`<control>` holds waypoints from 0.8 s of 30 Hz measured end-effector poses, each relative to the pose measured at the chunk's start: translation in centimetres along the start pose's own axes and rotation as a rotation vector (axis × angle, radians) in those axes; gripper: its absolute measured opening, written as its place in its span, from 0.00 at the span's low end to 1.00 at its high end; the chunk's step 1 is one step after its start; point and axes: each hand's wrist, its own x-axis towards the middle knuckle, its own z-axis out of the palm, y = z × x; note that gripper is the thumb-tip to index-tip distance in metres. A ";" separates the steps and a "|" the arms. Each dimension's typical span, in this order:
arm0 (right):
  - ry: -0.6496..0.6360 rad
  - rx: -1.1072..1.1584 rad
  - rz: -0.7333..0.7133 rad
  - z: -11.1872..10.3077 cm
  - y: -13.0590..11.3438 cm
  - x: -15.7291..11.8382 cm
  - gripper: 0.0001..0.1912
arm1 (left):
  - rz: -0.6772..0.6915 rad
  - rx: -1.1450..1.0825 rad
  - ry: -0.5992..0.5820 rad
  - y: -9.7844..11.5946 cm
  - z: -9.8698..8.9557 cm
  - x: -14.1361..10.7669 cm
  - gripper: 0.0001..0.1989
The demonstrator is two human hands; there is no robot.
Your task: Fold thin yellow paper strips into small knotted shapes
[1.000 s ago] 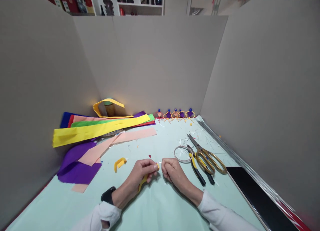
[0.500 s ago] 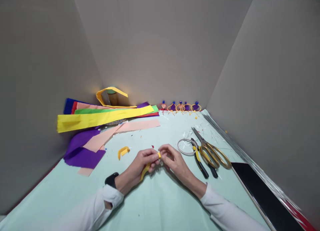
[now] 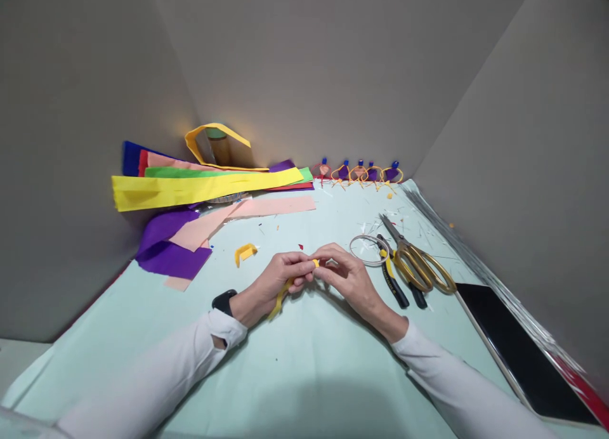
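My left hand [image 3: 290, 273] is closed, with thumb and fingers pinching a narrow yellow crepe paper strip [image 3: 280, 301]. The strip's loose tail hangs below the palm, and its folded or rolled tip [image 3: 316, 263] shows between the two hands. At that tip, the thumb and forefinger of my right hand [image 3: 343, 275] pinch from the other side. Fingers cover most of the tip, so its exact shape is hidden. Left of the hands lies a bent scrap of yellow paper [image 3: 246, 253] on the pale green cloth [image 3: 304, 363].
Right of my hands are a wire ring [image 3: 354, 252], pliers [image 3: 396, 287] and gold-handled scissors [image 3: 419, 261]. A black tablet [image 3: 518, 350] and a bundle of wires [image 3: 466, 271] lie farther right. Coloured paper strips [image 3: 200, 190] fill the back left; several small figures [image 3: 360, 171] line the back wall.
The camera view has tilted, so everything sits higher and slightly right in the picture. My right thumb and forefinger have come together on the yellow tip; the left hand keeps its pinch.
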 end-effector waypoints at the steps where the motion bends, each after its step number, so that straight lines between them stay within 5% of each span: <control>1: 0.014 -0.012 -0.004 0.0 0.0 0.0 0.06 | -0.005 0.002 0.003 0.1 0.0 0.0 0.13; 15: -0.006 -0.513 -0.308 -0.5 0.6 -0.4 0.08 | 0.013 0.200 0.074 0.2 -0.7 0.3 0.13; 24: 0.000 -0.413 -0.280 -0.6 0.5 -0.2 0.08 | -0.010 0.188 0.046 0.6 -0.7 0.3 0.12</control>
